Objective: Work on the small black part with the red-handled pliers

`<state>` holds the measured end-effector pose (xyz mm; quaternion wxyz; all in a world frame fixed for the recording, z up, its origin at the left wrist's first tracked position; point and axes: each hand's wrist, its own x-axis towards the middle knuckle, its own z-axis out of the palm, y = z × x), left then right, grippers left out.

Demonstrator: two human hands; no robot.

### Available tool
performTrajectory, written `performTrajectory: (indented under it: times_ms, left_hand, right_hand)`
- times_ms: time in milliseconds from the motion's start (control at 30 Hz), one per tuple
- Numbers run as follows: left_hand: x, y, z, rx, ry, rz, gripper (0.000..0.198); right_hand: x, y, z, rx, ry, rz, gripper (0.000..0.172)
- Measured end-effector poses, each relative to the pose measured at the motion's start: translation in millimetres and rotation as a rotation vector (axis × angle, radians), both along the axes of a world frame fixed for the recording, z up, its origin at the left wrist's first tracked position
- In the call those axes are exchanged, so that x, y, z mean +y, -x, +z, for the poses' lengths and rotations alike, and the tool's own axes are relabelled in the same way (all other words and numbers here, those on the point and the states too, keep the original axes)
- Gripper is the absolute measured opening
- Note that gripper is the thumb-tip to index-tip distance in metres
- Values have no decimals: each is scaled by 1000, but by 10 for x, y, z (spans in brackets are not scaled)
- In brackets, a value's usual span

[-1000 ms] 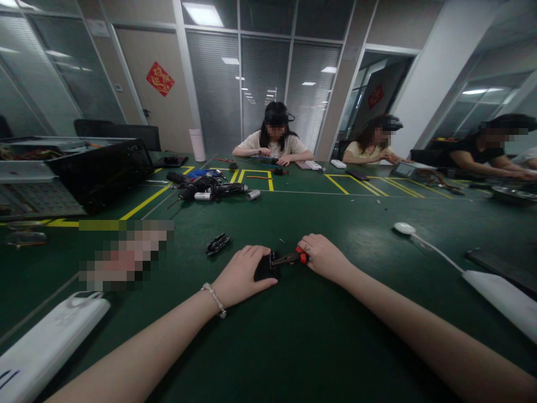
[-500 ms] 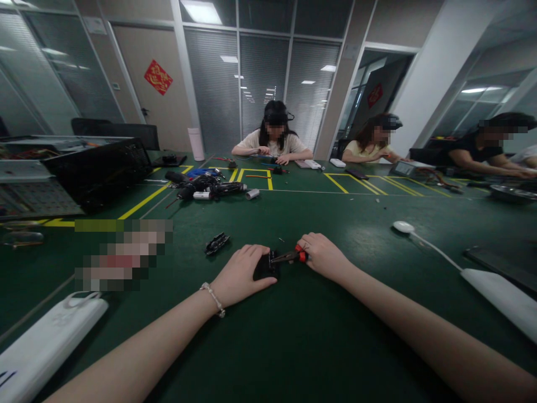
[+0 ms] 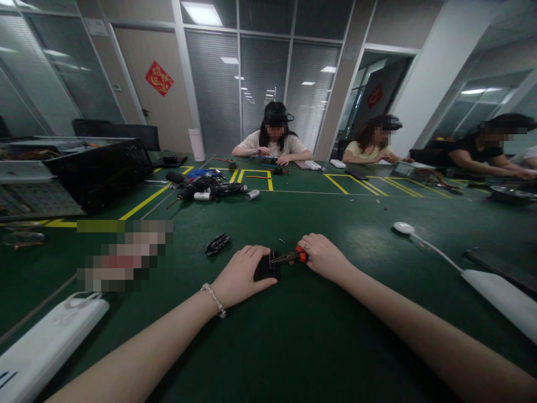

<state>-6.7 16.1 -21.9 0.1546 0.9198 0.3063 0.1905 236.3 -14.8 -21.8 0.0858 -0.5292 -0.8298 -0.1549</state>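
A small flat black part [image 3: 265, 270] lies on the green table top, gripped between the thumb and fingers of my left hand [image 3: 240, 274]. My right hand [image 3: 325, 256] is closed around the red handles of needle-nose pliers [image 3: 289, 257]. The dark jaws of the pliers point left and meet the black part's upper right edge; whether they pinch something there I cannot tell. A tiny light sliver [image 3: 281, 240] lies just beyond the pliers. Left of my left hand rests a separate black component [image 3: 217, 244].
A heap of black cables and tools [image 3: 205, 186] lies farther off on the table [image 3: 268, 347]. An opened computer case [image 3: 100, 173] stands at the left. White power strips [image 3: 54, 344] flank me, with a white mouse-like object [image 3: 403, 228] at right. Several people sit opposite.
Both hands, the black part and the pliers look almost the same as before. The whole view has shifted very slightly.
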Motion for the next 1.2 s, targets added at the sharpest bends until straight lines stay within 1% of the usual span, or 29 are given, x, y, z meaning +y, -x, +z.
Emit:
performTrajectory:
  times_ms: [200, 500, 800, 1033, 1200]
  left_hand:
    - [1, 2, 4, -4, -4, -1, 54]
    - [-6, -2, 12, -7, -4, 0, 53]
    - [1, 3, 9, 8, -9, -2, 53]
    - [4, -7, -1, 5, -27, 0, 53]
    - [6, 1, 3, 9, -30, -1, 54]
  right_hand:
    - [2, -5, -4, -2, -6, 29, 23]
    - [-12, 2, 6, 14, -3, 0, 23]
    - [5, -7, -3, -7, 3, 37, 23]
    - [5, -18, -18, 3, -16, 15, 23]
    - [11, -16, -21, 1, -1, 41, 22]
